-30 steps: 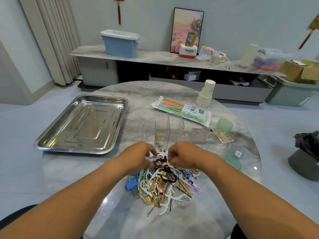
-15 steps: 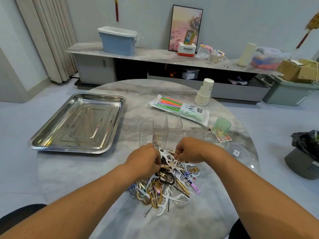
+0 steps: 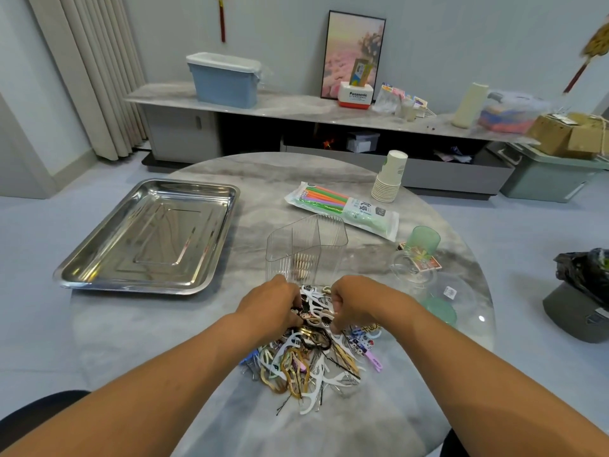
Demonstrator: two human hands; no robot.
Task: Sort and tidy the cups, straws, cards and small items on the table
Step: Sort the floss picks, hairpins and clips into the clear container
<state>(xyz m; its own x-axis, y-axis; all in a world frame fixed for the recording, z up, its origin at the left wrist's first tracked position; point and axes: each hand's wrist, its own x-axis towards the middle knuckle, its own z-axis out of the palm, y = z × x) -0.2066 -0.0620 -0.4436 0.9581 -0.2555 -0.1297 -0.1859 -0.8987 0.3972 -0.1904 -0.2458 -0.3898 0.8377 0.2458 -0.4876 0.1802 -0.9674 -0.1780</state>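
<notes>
A tangled pile of hair clips, hairpins and white floss picks (image 3: 309, 354) lies on the round marble table (image 3: 329, 173) in front of me. My left hand (image 3: 268, 306) and my right hand (image 3: 357, 303) both dig into the far edge of the pile, fingers curled down among the small items; what each pinches is hidden. Just behind the hands stands a clear plastic divided organiser (image 3: 306, 250) with a few clips inside. A bag of coloured straws (image 3: 342, 209) and a stack of paper cups (image 3: 390, 181) lie further back.
A steel tray (image 3: 99, 275) sits at the left of the table. At the right are a green plastic cup (image 3: 423, 240) on some cards, a clear cup (image 3: 412, 270) and a green lid (image 3: 440, 311). A low sideboard with boxes runs along the wall.
Both hands have slid slightly nearer to me and deeper into the pile. The view has shifted a little; the other objects have not moved.
</notes>
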